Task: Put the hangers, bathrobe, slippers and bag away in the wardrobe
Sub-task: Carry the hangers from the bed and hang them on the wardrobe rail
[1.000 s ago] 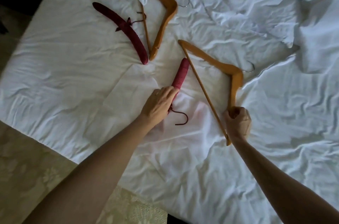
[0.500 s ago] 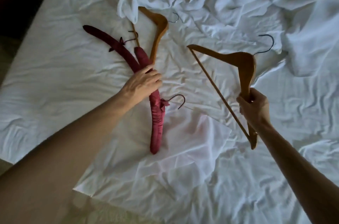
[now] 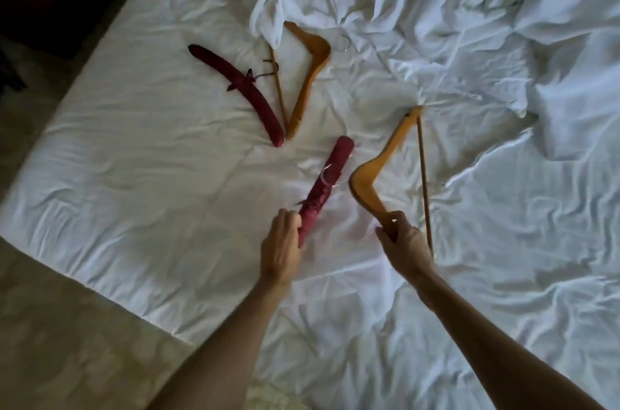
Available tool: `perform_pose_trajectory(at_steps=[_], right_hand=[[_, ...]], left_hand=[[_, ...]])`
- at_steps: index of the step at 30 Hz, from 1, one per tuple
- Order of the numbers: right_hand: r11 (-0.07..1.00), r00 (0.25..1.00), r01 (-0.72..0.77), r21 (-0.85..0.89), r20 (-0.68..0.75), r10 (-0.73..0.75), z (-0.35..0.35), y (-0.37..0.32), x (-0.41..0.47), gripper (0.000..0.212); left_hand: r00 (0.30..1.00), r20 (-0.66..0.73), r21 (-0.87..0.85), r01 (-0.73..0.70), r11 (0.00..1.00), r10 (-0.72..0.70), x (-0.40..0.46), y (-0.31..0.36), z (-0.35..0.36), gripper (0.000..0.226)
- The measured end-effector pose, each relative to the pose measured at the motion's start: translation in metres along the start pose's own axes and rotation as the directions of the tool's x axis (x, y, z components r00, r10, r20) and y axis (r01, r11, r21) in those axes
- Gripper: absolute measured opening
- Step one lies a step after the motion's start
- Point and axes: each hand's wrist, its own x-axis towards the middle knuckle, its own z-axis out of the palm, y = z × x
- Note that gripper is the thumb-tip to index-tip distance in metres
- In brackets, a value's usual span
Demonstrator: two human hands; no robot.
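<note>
Our left hand (image 3: 281, 243) grips the red padded hanger (image 3: 327, 181) at centre frame. Right hand (image 3: 402, 241) curls round the wooden hanger (image 3: 379, 171), lifted w/ its bar to the right, above the bed (image 3: 134, 191).

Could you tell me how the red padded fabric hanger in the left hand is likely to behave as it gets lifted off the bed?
The red padded fabric hanger will probably stay stiff: it juts straight out from the left hand without sagging. It looks light, since an end grip seems to carry it. The fabric cover likely resists slipping, though its thin metal hook could snag the wrinkled white bedsheet.
</note>
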Motion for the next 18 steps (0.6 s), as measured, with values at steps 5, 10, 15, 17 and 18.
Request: perform_pose_trajectory(at_steps=[5, 10, 15, 17, 18], right_hand=[[0.989, 1.0, -0.029, -0.142, -0.015, 0.028, 0.042, 0.027, -0.014, 0.014], [0.996, 0.999, -0.038, 0.085, -0.031, 0.041, 0.017, 0.008, -0.03, 0.023], [0.957, 0.995, -0.084, 0.276, -0.037, 0.098, -0.043, -0.041, -0.065, 0.031], [0.921, 0.995, -0.089, 0.38, -0.012, 0.101, -0.066, -0.06, -0.081, 0.03], [0.904, 0.996, -0.084, 0.418, 0.006, 0.09, -0.077, -0.069, -0.09, 0.028]], left_hand=[[0.906, 0.144, -0.303, 0.423, 0.854, -0.398, -0.043, 0.021, 0.046, 0.047], [0.802, 0.437, -0.459, 0.588, 0.666, -0.407, -0.019, 0.023, 0.02, 0.017], [0.746, 0.536, -0.65, 0.663, 0.371, -0.395, -0.016, 0.068, -0.045, 0.031], [0.736, 0.554, -0.689, 0.667, 0.282, -0.389, -0.021, 0.082, -0.066, 0.027], [0.736, 0.558, -0.703, 0.664, 0.254, -0.383, -0.025, 0.09, -0.078, 0.025]])
